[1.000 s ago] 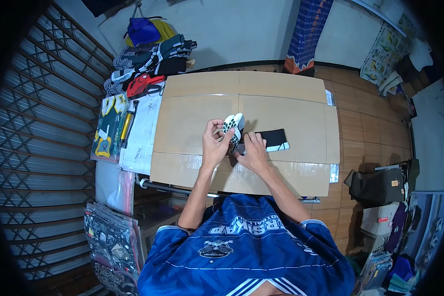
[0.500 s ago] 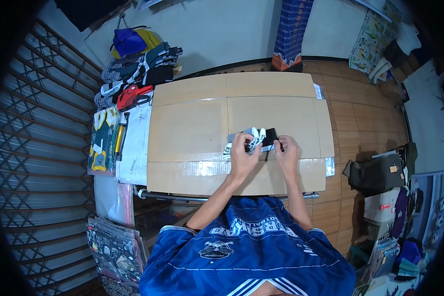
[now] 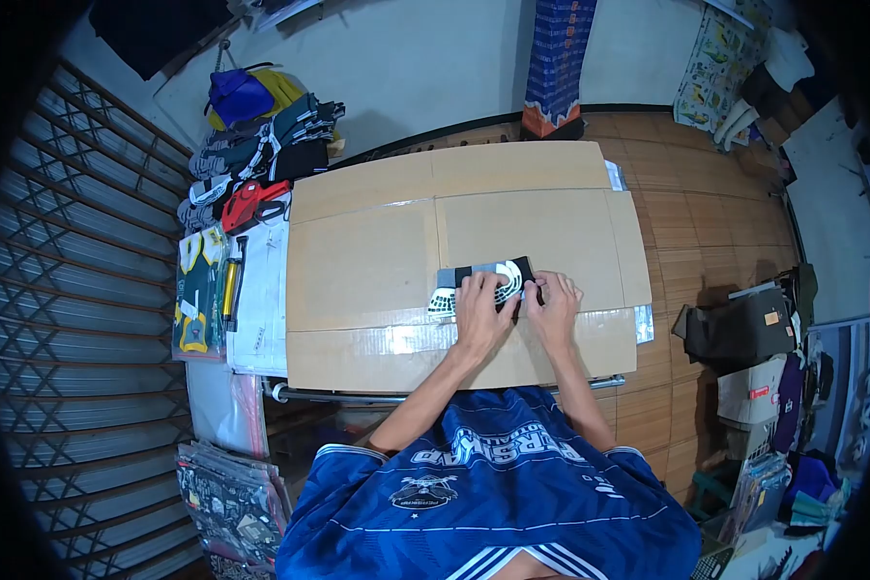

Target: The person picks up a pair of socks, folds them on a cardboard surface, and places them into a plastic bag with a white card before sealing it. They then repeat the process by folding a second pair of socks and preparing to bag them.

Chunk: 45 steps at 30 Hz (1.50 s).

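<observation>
A small folded fabric bundle (image 3: 510, 279) in black, grey and white, apparently socks, lies on the cardboard-covered table (image 3: 358, 251). My left hand (image 3: 484, 311) presses on its middle, fingers curled over the fabric. At the bundle's right end, my right hand (image 3: 553, 305) pinches the black edge between thumb and fingers. A white part with a black grid pattern (image 3: 442, 303) sticks out to the left of my left hand, beside a grey end.
Left of the cardboard lie a red tool (image 3: 252, 204), a yellow-and-black pump-like item (image 3: 232, 288), a packed green and yellow garment (image 3: 195, 290) and a pile of folded socks (image 3: 295, 135). A metal bar (image 3: 377, 395) runs along the near edge.
The bundle now lies flatter, and its black right end has folded inward. My right hand has moved slightly left and down onto it. The view has shifted slightly.
</observation>
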Tool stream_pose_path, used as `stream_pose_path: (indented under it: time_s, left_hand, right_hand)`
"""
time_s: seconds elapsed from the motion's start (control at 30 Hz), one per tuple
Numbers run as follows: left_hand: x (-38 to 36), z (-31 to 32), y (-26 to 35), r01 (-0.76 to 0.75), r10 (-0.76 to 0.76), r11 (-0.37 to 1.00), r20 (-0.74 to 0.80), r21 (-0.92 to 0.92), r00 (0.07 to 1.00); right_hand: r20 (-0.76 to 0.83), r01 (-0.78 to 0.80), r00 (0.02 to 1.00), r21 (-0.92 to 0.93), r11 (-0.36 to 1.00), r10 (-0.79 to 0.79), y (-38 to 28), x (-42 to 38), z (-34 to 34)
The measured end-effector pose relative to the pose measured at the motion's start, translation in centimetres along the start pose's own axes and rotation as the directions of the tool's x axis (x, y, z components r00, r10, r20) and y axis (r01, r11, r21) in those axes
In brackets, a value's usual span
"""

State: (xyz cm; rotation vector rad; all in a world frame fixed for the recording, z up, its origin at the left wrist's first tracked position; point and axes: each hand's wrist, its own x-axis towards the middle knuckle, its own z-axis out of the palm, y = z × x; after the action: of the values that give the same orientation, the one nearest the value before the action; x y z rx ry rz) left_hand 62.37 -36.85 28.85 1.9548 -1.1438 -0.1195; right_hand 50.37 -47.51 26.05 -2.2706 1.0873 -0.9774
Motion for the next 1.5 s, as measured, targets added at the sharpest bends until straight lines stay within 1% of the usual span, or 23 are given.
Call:
stream_pose_path:
  time_s: [0.1, 0.13, 0.23, 0.27, 0.37, 0.47, 0.57, 0.67, 0.77, 0.87, 0.97, 1.0, 1.13, 1.2, 1.3, 1.4, 1.43, 1.5]
  left_hand:
    - [0.1, -0.8, 0.1, -0.005, 0.003, 1.000, 0.098, 0.016, 0.995]
    - [0.3, -1.4, 0.2, 0.025, -0.026, 1.000, 0.142, 0.008, 0.990]
    - [1.4, -3.2, 0.1, -0.083, 0.086, 0.996, 0.134, -0.027, 0.987]
    - [1.9, -3.5, -0.4, -0.067, 0.077, 0.996, 0.199, -0.059, 0.977]
    - [2.4, -3.7, -1.7, -0.087, 0.106, 0.993, 0.262, -0.084, 0.959]
    - [2.0, -3.3, -2.3, -0.070, 0.086, 0.996, 0.305, -0.063, 0.948]
    - [1.8, -3.2, -2.0, -0.039, 0.049, 0.999, 0.294, -0.038, 0.954]
    - [1.3, -2.6, -2.7, -0.039, 0.048, 0.999, 0.274, -0.038, 0.961]
    - [0.5, -3.0, -1.5, -0.023, 0.027, 0.999, 0.186, -0.022, 0.982]
    - [-0.9, -2.3, -1.9, -0.123, 0.117, 0.992, 0.125, 0.038, 0.985]
    - [-2.6, -2.1, -1.1, -0.120, 0.049, 0.959, 0.268, 0.256, 0.962]
    - [-2.7, -2.0, -1.3, -0.123, 0.024, 0.957, 0.349, 0.264, 0.937]
    - [-2.9, -1.5, -1.7, -0.125, 0.010, 0.947, 0.362, 0.295, 0.932]
    - [-2.7, -1.5, -1.6, -0.130, 0.009, 0.940, 0.356, 0.316, 0.934]
    - [-2.8, -2.1, -1.6, -0.063, -0.006, 0.976, 0.315, 0.209, 0.949]
    - [-3.6, -3.3, -1.7, -0.016, 0.016, 1.000, 0.139, -0.002, 0.990]
    - [-4.1, -3.8, -1.8, -0.018, 0.021, 0.999, 0.089, -0.031, 0.996]
    - [-5.0, -5.1, -1.7, -0.028, 0.027, 0.996, -0.021, -0.083, 0.999]
  right_hand:
    - [0.019, -0.008, 1.000, -0.018, 1.000, 0.008, 0.0, 0.0, -0.1]
    - [0.018, -0.007, 1.000, -0.019, 1.000, 0.007, 0.0, -0.1, -0.1]
    - [0.017, -0.008, 1.000, -0.013, 1.000, 0.008, -0.1, 0.0, -0.1]
    - [0.020, -0.012, 1.000, -0.012, 1.000, 0.012, -0.2, 0.0, -0.2]
    - [0.016, -0.002, 1.000, -0.009, 1.000, 0.003, -0.2, 0.0, -0.2]
    - [0.005, 0.006, 1.000, -0.011, 1.000, -0.006, -0.2, 0.1, -0.2]
    - [0.010, -0.003, 1.000, -0.003, 1.000, 0.003, -0.4, 0.1, -0.4]
    - [0.022, -0.008, 1.000, 0.001, 1.000, 0.008, -0.6, 0.1, -0.6]
    - [0.023, 0.001, 1.000, -0.003, 1.000, -0.001, -0.5, 0.1, -0.5]
    - [0.033, -0.002, 0.999, 0.000, 1.000, 0.002, -0.3, 0.1, -0.5]
    - [0.045, -0.014, 0.999, 0.000, 1.000, 0.014, -0.4, 0.0, -0.6]
    - [0.048, -0.017, 0.999, 0.000, 1.000, 0.017, -0.5, 0.1, -0.6]
    - [0.053, -0.014, 0.999, -0.008, 1.000, 0.014, -0.2, 0.0, -0.6]
    - [0.059, -0.018, 0.998, 0.000, 1.000, 0.018, -0.3, 0.0, -0.5]
    - [0.072, -0.024, 0.997, 0.010, 1.000, 0.023, -0.4, 0.1, -0.8]
    - [0.028, -0.024, 0.999, 0.084, 0.996, 0.021, -1.1, 0.1, -1.4]
    - [0.032, -0.117, 0.993, 0.167, 0.979, 0.114, -1.5, -0.2, -1.4]
    - [0.068, -0.292, 0.956, 0.328, 0.898, 0.286, -2.8, -0.9, -1.7]
